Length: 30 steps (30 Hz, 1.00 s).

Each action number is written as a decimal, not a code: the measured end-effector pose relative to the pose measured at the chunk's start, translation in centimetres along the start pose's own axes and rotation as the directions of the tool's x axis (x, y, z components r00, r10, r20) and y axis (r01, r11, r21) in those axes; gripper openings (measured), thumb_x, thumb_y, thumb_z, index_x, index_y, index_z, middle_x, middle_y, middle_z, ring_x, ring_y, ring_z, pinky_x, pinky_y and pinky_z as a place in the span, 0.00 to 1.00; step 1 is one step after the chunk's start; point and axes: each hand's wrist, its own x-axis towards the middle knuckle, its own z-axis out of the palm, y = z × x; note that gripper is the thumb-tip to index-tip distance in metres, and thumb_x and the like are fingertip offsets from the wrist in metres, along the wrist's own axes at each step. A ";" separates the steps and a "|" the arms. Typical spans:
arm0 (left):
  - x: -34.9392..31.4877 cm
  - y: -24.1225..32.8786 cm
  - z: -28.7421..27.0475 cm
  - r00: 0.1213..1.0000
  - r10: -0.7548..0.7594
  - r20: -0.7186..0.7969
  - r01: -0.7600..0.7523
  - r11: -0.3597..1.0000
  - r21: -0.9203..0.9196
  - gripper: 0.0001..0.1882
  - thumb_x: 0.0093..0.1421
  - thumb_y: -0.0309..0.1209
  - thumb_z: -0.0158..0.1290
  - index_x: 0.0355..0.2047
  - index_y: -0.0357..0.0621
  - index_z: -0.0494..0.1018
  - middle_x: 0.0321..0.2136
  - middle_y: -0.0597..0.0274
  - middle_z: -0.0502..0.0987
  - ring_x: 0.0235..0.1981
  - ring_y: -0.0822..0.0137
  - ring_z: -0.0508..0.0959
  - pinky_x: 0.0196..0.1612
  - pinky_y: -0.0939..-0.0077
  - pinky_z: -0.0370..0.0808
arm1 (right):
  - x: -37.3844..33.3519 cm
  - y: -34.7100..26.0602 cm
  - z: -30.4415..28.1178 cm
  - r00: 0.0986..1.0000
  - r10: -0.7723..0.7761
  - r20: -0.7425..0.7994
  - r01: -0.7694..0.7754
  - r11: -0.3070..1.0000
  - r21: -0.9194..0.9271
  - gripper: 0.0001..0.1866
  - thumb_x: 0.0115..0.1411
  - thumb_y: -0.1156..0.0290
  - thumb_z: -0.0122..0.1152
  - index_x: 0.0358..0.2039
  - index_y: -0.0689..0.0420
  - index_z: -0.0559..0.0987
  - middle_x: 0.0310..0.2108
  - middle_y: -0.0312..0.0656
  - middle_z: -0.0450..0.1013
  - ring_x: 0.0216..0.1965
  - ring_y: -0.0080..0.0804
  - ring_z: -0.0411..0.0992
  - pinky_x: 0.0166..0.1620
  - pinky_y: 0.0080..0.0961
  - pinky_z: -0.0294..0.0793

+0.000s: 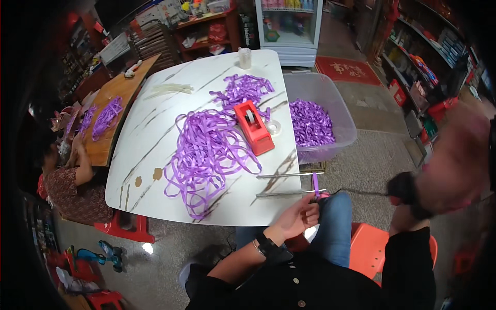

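Note:
My left hand [302,214] is closed beside the table's front right edge, its fingertips pinching the lower end of a short purple ribbon [316,183]. This ribbon spans two thin metal rods [281,175] that stick out past the tabletop. A dark thin cord [356,192] stretches from near my left fingers toward the right. Large and smeared by motion, my right hand [454,160] is raised at the far right. A dark shape [404,188] lies where the cord meets it, and what its fingers hold cannot be made out.
Tangled purple ribbons [206,155] lie on the white table [139,170], beside a red tape dispenser [254,129] and a clear tape roll [274,127]. A plastic bin [346,124] holds purple pieces. At left, another person [72,186] sits by a wooden table [98,147]. An orange chair [368,245] is near my leg.

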 end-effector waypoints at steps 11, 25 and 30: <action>-0.8 0.8 0.2 0.997 -0.024 0.073 0.014 0.991 0.132 0.08 0.54 0.25 0.37 0.35 0.53 0.58 0.18 0.69 0.54 0.22 0.73 0.58 0.28 0.83 0.57 | -16.4 22.6 5.4 -0.049 0.901 0.430 -0.623 0.309 -0.719 0.13 0.49 0.62 0.59 0.20 0.61 0.77 0.17 0.35 0.69 0.19 0.19 0.64 0.24 0.18 0.62; -0.6 0.8 -0.4 0.997 0.004 0.076 -0.016 0.988 0.150 0.10 0.54 0.24 0.37 0.36 0.52 0.58 0.19 0.68 0.56 0.22 0.73 0.59 0.28 0.83 0.58 | -17.3 22.7 7.3 -0.347 0.902 0.258 -0.714 -0.076 -0.696 0.09 0.49 0.60 0.61 0.23 0.52 0.79 0.13 0.24 0.66 0.11 0.11 0.49 0.14 0.11 0.40; -0.7 0.8 -0.2 0.997 0.004 0.074 -0.015 0.988 0.151 0.10 0.54 0.24 0.37 0.36 0.52 0.57 0.18 0.68 0.55 0.22 0.73 0.58 0.27 0.83 0.58 | -15.6 21.5 8.7 -0.287 0.902 0.324 -0.760 -0.008 -0.650 0.09 0.50 0.60 0.59 0.23 0.51 0.78 0.17 0.25 0.69 0.12 0.10 0.50 0.15 0.10 0.43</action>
